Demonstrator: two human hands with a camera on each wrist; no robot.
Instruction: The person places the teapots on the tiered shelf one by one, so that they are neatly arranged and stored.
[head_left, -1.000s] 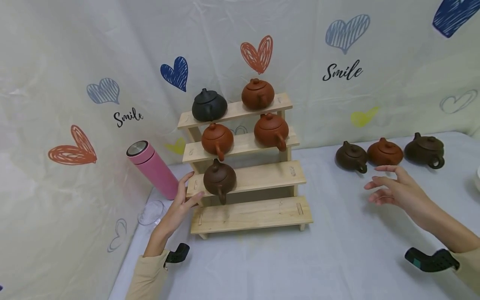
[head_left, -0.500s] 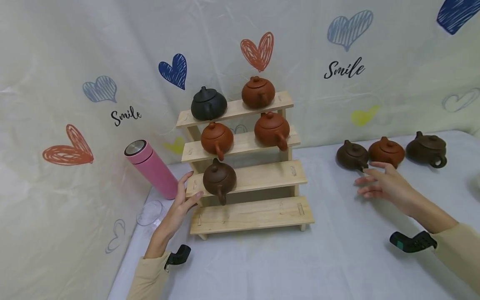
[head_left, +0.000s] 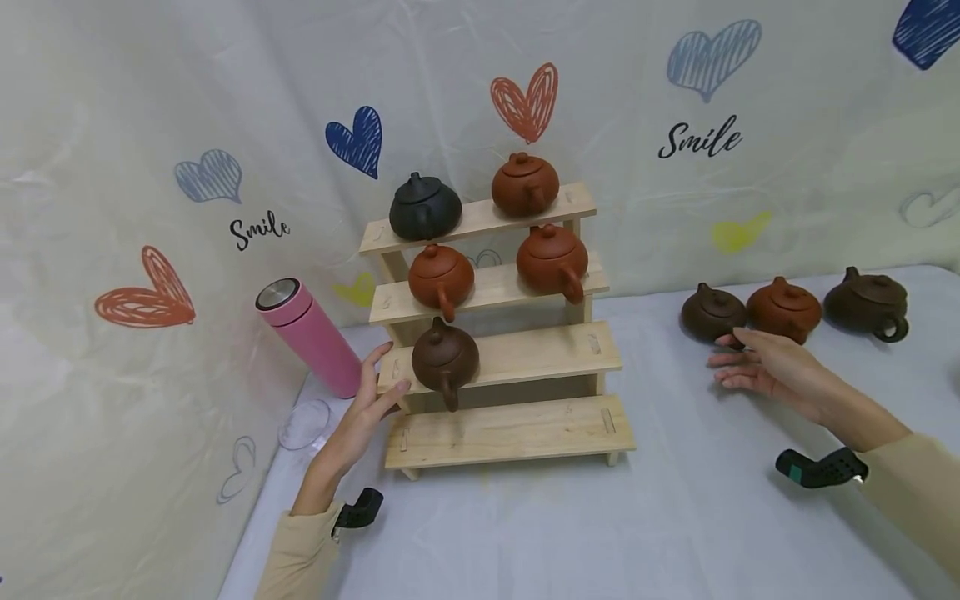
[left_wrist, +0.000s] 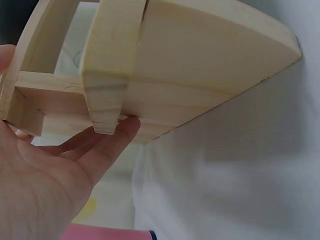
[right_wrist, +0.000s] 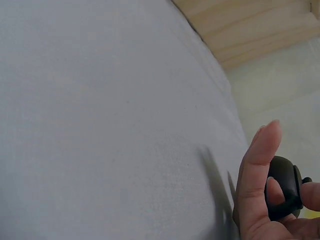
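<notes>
- Right grip (head_left: 787,375): forearm slanting in from the right edge, thumb and fingers narrowed on the handle (right_wrist: 285,207) of the squat, dark brown teapot (head_left: 709,310), seated on the cloth-covered tabletop (head_left: 570,517).
- Left grip (head_left: 360,412): thumb and fingers spread around one end of the tiered stand (head_left: 510,429), holding it.
- Teapot body largely hidden by fingers in the right wrist view.
- Stand: pale, grained wood, flat planks.

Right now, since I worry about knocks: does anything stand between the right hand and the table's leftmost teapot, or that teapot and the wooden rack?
Nothing visible: the right hand is at the leftmost teapot; the row's orange teapot and rightmost teapot stand to its right, away from the rack.
</notes>
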